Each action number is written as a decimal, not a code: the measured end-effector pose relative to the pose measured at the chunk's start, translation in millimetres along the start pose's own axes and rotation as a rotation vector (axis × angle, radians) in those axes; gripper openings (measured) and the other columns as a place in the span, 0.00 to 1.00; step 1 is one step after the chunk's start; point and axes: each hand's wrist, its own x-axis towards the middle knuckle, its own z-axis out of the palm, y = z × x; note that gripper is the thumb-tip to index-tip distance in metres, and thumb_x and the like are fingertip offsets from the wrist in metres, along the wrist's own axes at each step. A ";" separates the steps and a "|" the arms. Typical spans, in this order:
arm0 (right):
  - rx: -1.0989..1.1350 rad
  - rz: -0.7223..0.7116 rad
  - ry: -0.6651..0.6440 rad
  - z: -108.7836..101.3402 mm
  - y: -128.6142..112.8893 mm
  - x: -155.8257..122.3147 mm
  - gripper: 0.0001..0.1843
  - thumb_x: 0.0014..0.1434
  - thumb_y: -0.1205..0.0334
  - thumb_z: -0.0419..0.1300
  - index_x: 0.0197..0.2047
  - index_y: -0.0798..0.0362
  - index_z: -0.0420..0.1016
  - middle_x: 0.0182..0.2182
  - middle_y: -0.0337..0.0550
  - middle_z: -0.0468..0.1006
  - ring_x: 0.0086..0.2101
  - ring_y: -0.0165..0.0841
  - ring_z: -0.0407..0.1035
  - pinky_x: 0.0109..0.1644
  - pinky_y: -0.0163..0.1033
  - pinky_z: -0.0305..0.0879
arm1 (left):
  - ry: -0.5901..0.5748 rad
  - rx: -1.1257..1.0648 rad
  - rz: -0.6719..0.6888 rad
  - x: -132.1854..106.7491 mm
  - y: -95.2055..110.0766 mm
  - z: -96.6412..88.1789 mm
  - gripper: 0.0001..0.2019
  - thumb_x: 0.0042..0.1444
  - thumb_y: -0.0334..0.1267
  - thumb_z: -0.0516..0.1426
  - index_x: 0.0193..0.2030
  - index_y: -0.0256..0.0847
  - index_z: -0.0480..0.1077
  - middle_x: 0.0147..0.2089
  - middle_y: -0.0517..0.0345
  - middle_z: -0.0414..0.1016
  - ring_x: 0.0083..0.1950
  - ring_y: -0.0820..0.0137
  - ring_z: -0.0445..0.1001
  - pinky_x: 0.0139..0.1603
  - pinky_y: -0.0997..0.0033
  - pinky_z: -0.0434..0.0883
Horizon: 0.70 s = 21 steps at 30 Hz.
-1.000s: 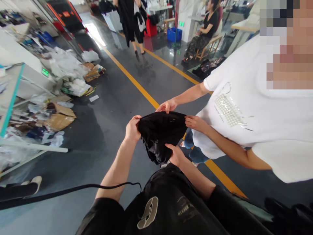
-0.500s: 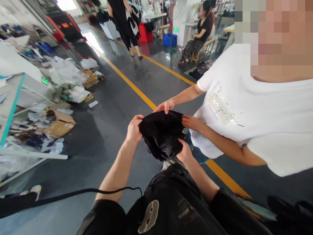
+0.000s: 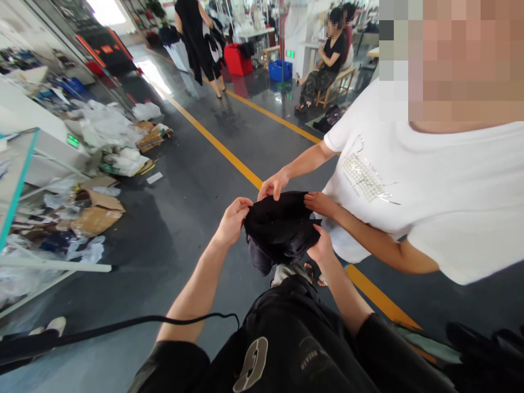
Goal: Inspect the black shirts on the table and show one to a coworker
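Observation:
A bundle of black cloth [image 3: 282, 226], its exact kind not clear, hangs in front of me above the floor. My left hand [image 3: 235, 218] pinches its left edge between thumb and fingers. On the right side, my right hand [image 3: 321, 245] grips the lower edge. A person in a white T-shirt [image 3: 364, 180] stands close on my right and also holds the cloth: one of that person's hands [image 3: 274, 184] is at the far edge, the other hand [image 3: 321, 204] at the right corner. The cloth's underside is hidden.
Plastic bags [image 3: 106, 123] and a torn cardboard box [image 3: 98, 213] lie on the floor at left, beside a glass-topped table [image 3: 20, 185]. A black cord [image 3: 123, 325] runs from the left to my shirt. Further off are a walking person [image 3: 196, 43], a seated person [image 3: 329, 60] and a blue crate [image 3: 280, 71].
The cloth's near edge has been drawn down and right by my right hand, so its top looks wider and flatter. My left hand has shifted slightly right. The walking person has moved a little.

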 end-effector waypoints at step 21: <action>-0.189 -0.120 -0.139 -14.3 14.4 -10.7 0.07 0.54 0.60 0.62 0.37 0.47 0.79 0.39 0.43 0.83 0.48 0.41 0.75 0.56 0.48 0.73 | -0.021 0.159 0.315 7.9 4.6 42.5 0.08 0.53 0.24 0.58 0.36 0.41 0.70 0.30 0.63 0.71 0.31 0.74 0.64 0.34 0.75 0.59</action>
